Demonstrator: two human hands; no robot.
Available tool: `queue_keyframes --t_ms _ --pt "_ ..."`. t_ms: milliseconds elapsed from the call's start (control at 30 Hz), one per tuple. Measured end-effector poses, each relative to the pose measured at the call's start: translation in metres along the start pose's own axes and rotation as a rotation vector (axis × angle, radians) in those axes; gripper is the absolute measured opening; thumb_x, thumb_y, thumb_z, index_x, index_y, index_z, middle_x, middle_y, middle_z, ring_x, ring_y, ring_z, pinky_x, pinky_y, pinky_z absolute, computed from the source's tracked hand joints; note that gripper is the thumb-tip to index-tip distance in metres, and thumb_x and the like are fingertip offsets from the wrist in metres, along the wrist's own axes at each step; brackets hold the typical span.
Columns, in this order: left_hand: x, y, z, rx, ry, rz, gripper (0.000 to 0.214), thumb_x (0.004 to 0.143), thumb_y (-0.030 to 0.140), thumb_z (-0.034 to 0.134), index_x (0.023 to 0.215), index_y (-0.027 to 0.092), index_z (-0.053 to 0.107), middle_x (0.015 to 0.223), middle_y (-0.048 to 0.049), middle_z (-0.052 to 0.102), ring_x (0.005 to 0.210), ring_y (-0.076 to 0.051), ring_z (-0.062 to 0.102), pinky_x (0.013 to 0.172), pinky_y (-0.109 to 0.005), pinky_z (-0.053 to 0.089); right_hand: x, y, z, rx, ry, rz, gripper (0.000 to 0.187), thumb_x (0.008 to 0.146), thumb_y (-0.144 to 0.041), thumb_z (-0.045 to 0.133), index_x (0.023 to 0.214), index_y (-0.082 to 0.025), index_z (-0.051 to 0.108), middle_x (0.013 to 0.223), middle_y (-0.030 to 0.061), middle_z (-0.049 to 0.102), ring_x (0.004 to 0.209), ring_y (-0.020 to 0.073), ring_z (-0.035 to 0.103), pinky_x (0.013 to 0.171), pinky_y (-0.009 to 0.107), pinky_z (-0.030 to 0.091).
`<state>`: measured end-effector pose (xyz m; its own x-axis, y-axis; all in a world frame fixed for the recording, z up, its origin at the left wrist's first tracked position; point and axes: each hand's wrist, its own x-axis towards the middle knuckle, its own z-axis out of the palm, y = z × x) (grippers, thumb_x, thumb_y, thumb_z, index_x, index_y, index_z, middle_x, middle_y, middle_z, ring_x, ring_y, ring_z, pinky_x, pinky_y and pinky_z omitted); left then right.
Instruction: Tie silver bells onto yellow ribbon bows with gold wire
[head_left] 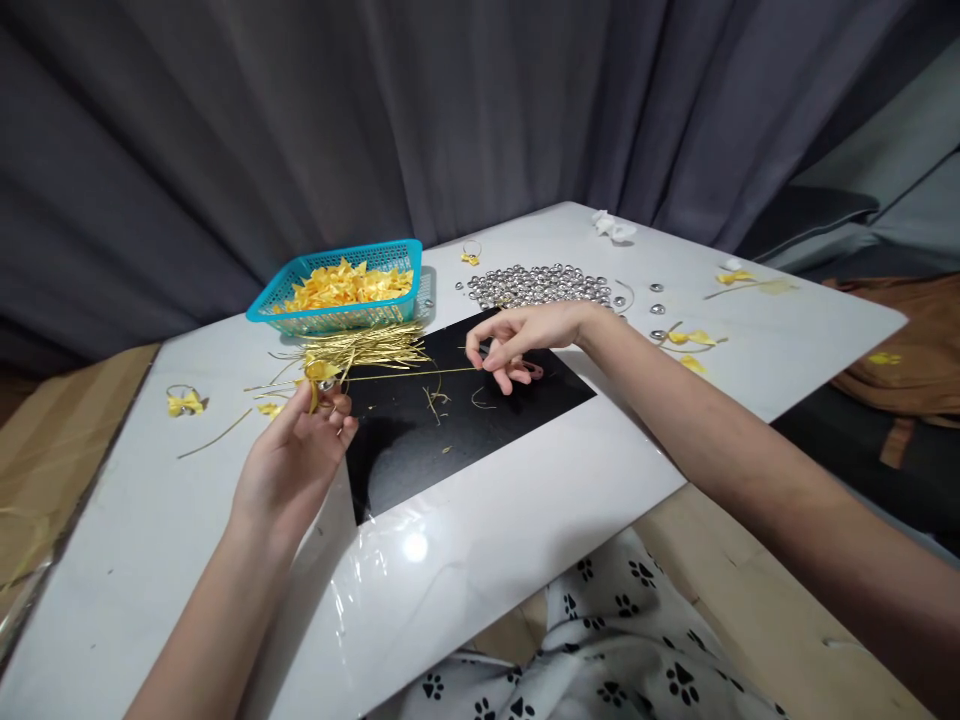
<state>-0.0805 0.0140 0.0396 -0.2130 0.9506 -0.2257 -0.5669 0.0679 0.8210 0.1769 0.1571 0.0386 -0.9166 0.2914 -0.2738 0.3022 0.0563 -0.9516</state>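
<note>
Between the fingertips of my left hand point(304, 435) is a yellow ribbon bow point(321, 369) with a shiny silver bead against it. A thin gold wire tie point(412, 375) runs taut from the bow to my right hand point(517, 345), whose thumb and forefinger pinch its far end. The other right fingers hang loosely curled. Under both hands lies a black mat point(420, 450) with several short gold wire scraps point(435, 402). A pinkish looped object point(534, 371) is partly hidden behind my right fingers. Just beyond my left hand is a pile of gold wire ties point(364, 345).
A blue plastic basket point(259, 312) of yellow ribbon bows stands at the back left. Silver beads point(540, 287) are heaped behind the mat. Loose bows lie on the white table point(450, 580), including a left bow point(185, 403) and a right bow point(694, 338). Grey curtains point(480, 110) hang behind.
</note>
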Motion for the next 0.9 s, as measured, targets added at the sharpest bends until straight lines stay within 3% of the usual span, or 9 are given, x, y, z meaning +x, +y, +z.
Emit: queue_keyframes --t_ms 100,233,300,433,567,667,767,833,900 --pt "0.006 -0.001 -0.002 0.053 0.117 -0.028 0.019 0.086 0.018 0.051 0.072 0.017 0.064 0.068 0.0007 0.058 0.060 -0.008 0.056 0.055 -0.018 0.047 -0.001 0.006 -0.008 0.043 0.089 -0.053 0.034 0.077 -0.038 0.070 0.093 -0.013 0.052 0.069 0.0034 0.070 0.044 0.0072 0.056 0.041 0.018 0.039" --pt "0.013 -0.007 -0.008 0.260 0.202 0.009 0.009 0.074 0.020 0.067 0.067 0.016 0.064 0.067 0.0009 0.059 0.062 -0.009 0.055 0.055 -0.016 0.043 -0.009 0.003 -0.014 -0.100 0.317 0.006 0.024 0.080 -0.033 0.066 0.086 -0.010 0.062 0.079 0.0074 0.071 0.049 0.0054 0.056 0.046 0.018 0.041" --pt "0.014 -0.012 -0.012 0.422 0.163 0.070 0.013 0.065 0.025 0.075 0.066 0.016 0.066 0.068 0.0012 0.059 0.065 -0.010 0.054 0.055 -0.015 0.041 -0.015 -0.003 -0.013 -0.150 0.348 -0.020 0.022 0.079 -0.032 0.066 0.081 -0.010 0.065 0.076 0.0066 0.070 0.050 0.0044 0.054 0.047 0.017 0.039" --pt "0.012 -0.018 -0.013 0.739 0.032 0.153 0.021 0.060 0.034 0.078 0.062 0.017 0.066 0.063 0.0010 0.058 0.062 -0.011 0.049 0.056 -0.019 0.037 -0.020 -0.017 -0.003 -0.001 0.419 -0.357 0.022 0.078 -0.033 0.067 0.080 -0.012 0.061 0.054 -0.0041 0.055 0.043 0.0026 0.043 0.042 0.017 0.030" --pt "0.002 -0.020 -0.006 0.874 -0.153 0.033 0.024 0.061 0.039 0.077 0.065 0.018 0.068 0.066 -0.0013 0.060 0.064 -0.015 0.051 0.059 -0.022 0.037 -0.009 -0.020 0.003 0.100 0.635 -0.512 0.016 0.084 -0.028 0.060 0.083 -0.012 0.059 0.051 -0.0079 0.046 0.039 0.0007 0.031 0.040 0.016 0.024" --pt "-0.007 -0.016 -0.001 0.907 -0.364 -0.124 0.024 0.067 0.042 0.073 0.069 0.019 0.068 0.068 -0.0011 0.059 0.066 -0.015 0.051 0.062 -0.023 0.039 0.006 -0.013 0.005 0.001 0.805 -0.390 0.012 0.088 -0.020 0.054 0.080 -0.011 0.058 0.052 -0.0063 0.047 0.040 0.0019 0.032 0.039 0.017 0.022" --pt "-0.013 -0.012 0.000 0.866 -0.517 -0.213 0.021 0.072 0.041 0.071 0.074 0.020 0.069 0.072 -0.0016 0.060 0.069 -0.015 0.053 0.066 -0.022 0.040 0.022 -0.004 0.011 -0.213 0.840 -0.184 0.012 0.087 -0.016 0.052 0.078 -0.011 0.059 0.053 -0.0043 0.050 0.043 0.0040 0.037 0.043 0.018 0.027" --pt "-0.014 -0.011 -0.003 0.809 -0.532 -0.210 0.022 0.070 0.042 0.072 0.075 0.021 0.069 0.071 -0.0012 0.060 0.068 -0.014 0.053 0.066 -0.022 0.040 0.031 0.003 0.017 -0.340 0.802 -0.094 0.012 0.086 -0.014 0.053 0.077 -0.010 0.060 0.053 -0.0034 0.051 0.048 0.0056 0.042 0.049 0.019 0.032" --pt "-0.013 -0.010 -0.005 0.748 -0.459 -0.153 0.025 0.066 0.045 0.075 0.075 0.021 0.069 0.070 -0.0004 0.059 0.067 -0.014 0.052 0.066 -0.022 0.040 0.039 0.009 0.022 -0.399 0.793 -0.063 0.011 0.083 -0.014 0.055 0.075 -0.010 0.060 0.053 -0.0027 0.051 0.051 0.0070 0.045 0.053 0.020 0.033"
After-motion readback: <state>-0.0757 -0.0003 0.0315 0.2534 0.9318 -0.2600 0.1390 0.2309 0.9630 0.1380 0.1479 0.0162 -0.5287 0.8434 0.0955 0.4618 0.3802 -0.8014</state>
